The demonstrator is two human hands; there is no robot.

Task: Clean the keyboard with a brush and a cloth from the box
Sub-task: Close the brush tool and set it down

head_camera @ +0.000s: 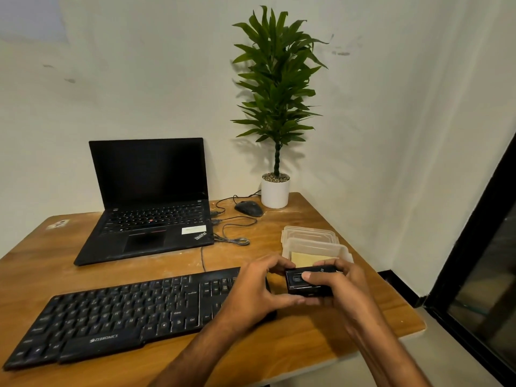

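A black keyboard (117, 314) lies along the front of the wooden table (329, 328). Both hands hold a small black rectangular device (296, 286) above the keyboard's right end. My left hand (259, 291) grips its left end, fingers curled over the top and thumb underneath. My right hand (340, 289) wraps round its right side, with the thumb lying across its top face. Just behind the hands stands an open clear plastic box (315, 247) holding a yellow cloth (303, 259). Its lid (307, 233) lies behind it. No brush is visible.
An open black laptop (148, 202) stands at the back left, with cables (231, 236) trailing to its right. A black mouse (249, 208) and a potted plant (275, 191) sit at the back right corner. The table's right edge is close to the box.
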